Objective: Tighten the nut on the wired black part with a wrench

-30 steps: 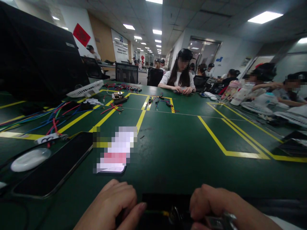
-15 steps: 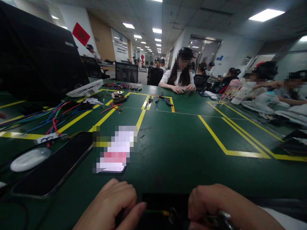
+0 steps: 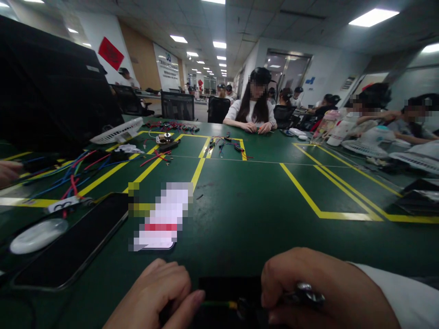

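Low in the view, my left hand (image 3: 161, 292) is closed, its thumb pressed on the end of a thin green-and-yellow wire (image 3: 219, 304). The wire runs right, toward a dark loop-shaped part (image 3: 243, 307) that is hard to make out. My right hand (image 3: 302, 274) is curled around a shiny metal tool (image 3: 310, 294); its working end is hidden and its kind does not show. Beneath the wire, between the hands, is a flat black surface (image 3: 229, 285).
Ahead lies a lit phone (image 3: 168, 214), with a dark phone (image 3: 75, 242) and a white mouse (image 3: 39, 235) to its left. Loose wires (image 3: 73, 176) spread near a black monitor (image 3: 55, 87). Another person's hand (image 3: 10, 173) shows at left; a person (image 3: 255, 105) sits opposite.
My right hand has moved up and slightly left with the metal tool, and more of its sleeve shows. The other person's hand at the left edge shows more. The camera has shifted slightly.
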Available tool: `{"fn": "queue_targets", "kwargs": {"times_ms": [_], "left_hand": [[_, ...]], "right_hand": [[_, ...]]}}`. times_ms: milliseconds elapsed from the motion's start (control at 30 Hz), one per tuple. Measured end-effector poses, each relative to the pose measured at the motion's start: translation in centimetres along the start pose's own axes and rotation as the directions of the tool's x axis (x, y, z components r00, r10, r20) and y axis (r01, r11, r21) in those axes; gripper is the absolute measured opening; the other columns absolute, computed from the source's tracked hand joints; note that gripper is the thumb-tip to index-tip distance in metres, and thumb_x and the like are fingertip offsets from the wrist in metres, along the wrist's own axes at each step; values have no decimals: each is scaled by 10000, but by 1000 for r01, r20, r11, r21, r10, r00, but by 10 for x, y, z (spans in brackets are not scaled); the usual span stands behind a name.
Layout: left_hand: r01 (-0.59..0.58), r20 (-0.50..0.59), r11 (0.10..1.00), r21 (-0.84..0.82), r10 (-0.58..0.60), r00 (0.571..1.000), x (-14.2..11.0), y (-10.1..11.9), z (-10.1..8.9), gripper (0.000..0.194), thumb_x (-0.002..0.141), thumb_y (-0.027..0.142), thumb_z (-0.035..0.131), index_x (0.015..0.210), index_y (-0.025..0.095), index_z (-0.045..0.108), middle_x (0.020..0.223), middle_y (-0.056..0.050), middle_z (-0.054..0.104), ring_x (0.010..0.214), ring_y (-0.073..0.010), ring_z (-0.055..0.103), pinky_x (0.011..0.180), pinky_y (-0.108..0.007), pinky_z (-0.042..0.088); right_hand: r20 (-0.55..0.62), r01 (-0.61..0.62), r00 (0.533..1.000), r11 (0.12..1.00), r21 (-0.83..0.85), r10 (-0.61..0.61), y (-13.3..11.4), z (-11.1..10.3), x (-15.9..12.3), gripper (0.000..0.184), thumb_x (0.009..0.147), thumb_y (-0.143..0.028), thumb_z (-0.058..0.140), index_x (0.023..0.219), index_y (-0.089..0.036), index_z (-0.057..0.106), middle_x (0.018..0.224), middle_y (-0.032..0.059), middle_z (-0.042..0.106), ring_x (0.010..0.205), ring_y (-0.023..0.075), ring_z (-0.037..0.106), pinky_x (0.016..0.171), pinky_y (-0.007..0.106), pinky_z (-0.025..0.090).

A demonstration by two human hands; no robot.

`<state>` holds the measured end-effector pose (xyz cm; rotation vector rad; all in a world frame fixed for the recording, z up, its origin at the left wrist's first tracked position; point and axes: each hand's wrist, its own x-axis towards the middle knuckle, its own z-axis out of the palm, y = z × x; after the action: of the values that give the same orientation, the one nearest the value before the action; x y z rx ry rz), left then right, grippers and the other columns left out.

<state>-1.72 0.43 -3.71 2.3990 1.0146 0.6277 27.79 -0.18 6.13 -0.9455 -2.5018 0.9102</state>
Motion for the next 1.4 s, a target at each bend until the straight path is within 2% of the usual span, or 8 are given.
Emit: {"fn": "queue_targets", "kwargs": {"times_ms": [300, 500, 767, 1100, 1167, 1267, 1333, 1400], "left_hand": [[-32, -14, 999, -13, 31, 999, 1, 1, -2, 369, 1016, 280, 455, 656, 202, 463, 627, 49, 552, 591, -115, 546, 580, -246, 363], [-43, -43, 999, -10, 42, 998, 1, -1, -1, 363, 1013, 263, 460, 656, 203, 455, 617, 56, 552, 581, -109, 540, 570, -241, 360], [-40, -49, 999, 20, 41, 998, -1, 1, -1, 355, 1009, 266, 456, 660, 204, 464, 623, 52, 553, 578, -109, 552, 578, -239, 370], [-35, -40, 999, 12, 35, 999, 1, 2, -4, 360, 1008, 257, 456, 652, 202, 460, 621, 49, 544, 578, -109, 552, 584, -231, 376], [-32, -38, 999, 8, 32, 999, 1, 2, -4, 355, 1005, 250, 463, 653, 203, 460, 621, 50, 548, 582, -111, 553, 581, -227, 377], [-34, -35, 999, -5, 34, 999, 1, 3, -4, 353, 1003, 254, 466, 653, 207, 464, 623, 49, 555, 585, -115, 552, 576, -227, 378], [-3, -33, 1000, -4, 2, 999, 1, 5, -4, 357, 1005, 268, 462, 653, 209, 477, 631, 47, 558, 599, -121, 556, 594, -231, 388], [45, -25, 999, 16, -44, 999, 1, 7, -4, 366, 1013, 298, 449, 660, 210, 493, 645, 39, 564, 621, -133, 559, 620, -243, 400]], "right_hand": [[30, -14, 999, 995, 97, 11, 1, -9, 6, 57, 866, -139, 685, 919, -131, 702, 819, 65, 763, 751, 165, 715, 677, 210, 520], [71, 37, 996, 992, 118, -46, 4, -13, 11, 93, 832, -103, 697, 922, -116, 719, 825, 89, 772, 754, 182, 734, 658, 209, 531], [148, 122, 976, 965, 230, -158, 12, -16, 24, 111, 804, -11, 688, 906, -12, 732, 814, 168, 759, 760, 222, 736, 663, 228, 526], [158, 162, 963, 934, 318, -220, 21, -15, 27, 88, 793, -4, 701, 875, -11, 732, 777, 157, 755, 735, 191, 731, 666, 192, 516], [117, 117, 980, 941, 317, -161, 18, -18, 25, 67, 826, -90, 720, 875, -44, 717, 759, 118, 735, 686, 162, 698, 626, 186, 508], [25, -85, 996, 947, 309, 81, 1, -23, 17, 103, 884, -241, 692, 876, -150, 646, 715, 3, 643, 603, 117, 578, 535, 176, 456], [-41, -275, 952, 906, 320, 303, -14, -23, 9, 78, 912, -275, 638, 885, -213, 599, 712, -42, 589, 603, 117, 524, 527, 183, 428], [-93, -421, 880, 856, 301, 466, -26, -16, 0, 17, 903, -254, 603, 887, -248, 602, 724, -48, 594, 620, 129, 531, 541, 196, 431]]}}
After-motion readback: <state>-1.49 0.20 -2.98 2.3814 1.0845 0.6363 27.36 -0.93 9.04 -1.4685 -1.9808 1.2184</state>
